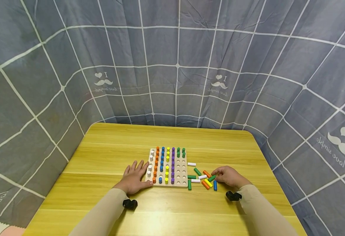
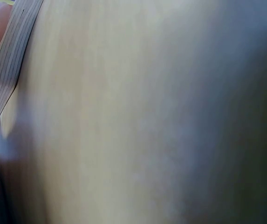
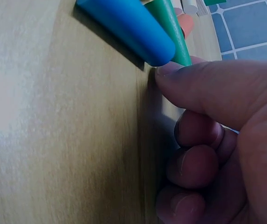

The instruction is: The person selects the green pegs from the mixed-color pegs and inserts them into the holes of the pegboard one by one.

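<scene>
A wooden pegboard (image 1: 180, 170) stands on the table with columns of white, orange, blue, yellow and purple pegs, plus several green ones at its far right corner. My left hand (image 1: 133, 181) lies with spread fingers at the board's left edge; the left wrist view shows the board's layered side (image 2: 8, 63). To the right of the board, my right hand (image 1: 229, 176) pinches one end of a green peg (image 3: 169, 28) between thumb and index finger, with the other fingers curled. A blue peg (image 3: 128, 29) lies right beside the thumb tip.
Loose pegs lie between the board and my right hand, among them a white peg (image 1: 191, 164), a yellow peg (image 1: 208, 183) and an orange peg (image 1: 205, 185). The wooden table (image 1: 107, 144) ends at a grey checked curtain (image 1: 163, 78) behind and at both sides.
</scene>
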### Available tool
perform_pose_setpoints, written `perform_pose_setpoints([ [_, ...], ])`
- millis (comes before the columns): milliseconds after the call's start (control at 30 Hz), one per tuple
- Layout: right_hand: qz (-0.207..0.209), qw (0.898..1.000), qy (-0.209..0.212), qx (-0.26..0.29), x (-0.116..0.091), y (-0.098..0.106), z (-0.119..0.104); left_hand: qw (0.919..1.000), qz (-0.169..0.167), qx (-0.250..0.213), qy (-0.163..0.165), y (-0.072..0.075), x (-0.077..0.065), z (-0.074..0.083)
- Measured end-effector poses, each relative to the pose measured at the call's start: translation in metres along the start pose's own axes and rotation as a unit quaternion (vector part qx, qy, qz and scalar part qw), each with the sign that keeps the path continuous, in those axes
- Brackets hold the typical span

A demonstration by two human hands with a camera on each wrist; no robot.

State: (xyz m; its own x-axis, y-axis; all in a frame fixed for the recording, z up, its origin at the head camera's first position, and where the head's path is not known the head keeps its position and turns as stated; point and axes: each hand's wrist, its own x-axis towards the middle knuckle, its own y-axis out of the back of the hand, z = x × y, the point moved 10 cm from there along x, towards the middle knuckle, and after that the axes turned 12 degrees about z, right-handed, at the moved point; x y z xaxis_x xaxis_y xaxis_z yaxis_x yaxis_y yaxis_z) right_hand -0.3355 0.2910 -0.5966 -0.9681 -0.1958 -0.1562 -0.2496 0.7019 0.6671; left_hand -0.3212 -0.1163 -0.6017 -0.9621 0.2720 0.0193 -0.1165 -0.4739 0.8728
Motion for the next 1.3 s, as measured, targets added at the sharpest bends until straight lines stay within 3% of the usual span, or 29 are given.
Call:
perform_pose_setpoints([
  [300, 0.008, 1.000, -0.003, 0.010, 0.000, -0.001, 0.004, 1.0000, -0.003, 0.007, -0.001, 0.003, -0.001, 0.003],
  [767, 0.009, 1.000, -0.006, 0.014, 0.003, 0.000, 0.008, 0.9999, 0.001, 0.010, 0.006, -0.005, 0.002, -0.006],
  [1300, 0.014, 0.999, -0.002, 0.037, -0.003, 0.003, -0.004, 0.9999, 0.008, 0.011, 0.002, -0.005, 0.003, -0.006],
])
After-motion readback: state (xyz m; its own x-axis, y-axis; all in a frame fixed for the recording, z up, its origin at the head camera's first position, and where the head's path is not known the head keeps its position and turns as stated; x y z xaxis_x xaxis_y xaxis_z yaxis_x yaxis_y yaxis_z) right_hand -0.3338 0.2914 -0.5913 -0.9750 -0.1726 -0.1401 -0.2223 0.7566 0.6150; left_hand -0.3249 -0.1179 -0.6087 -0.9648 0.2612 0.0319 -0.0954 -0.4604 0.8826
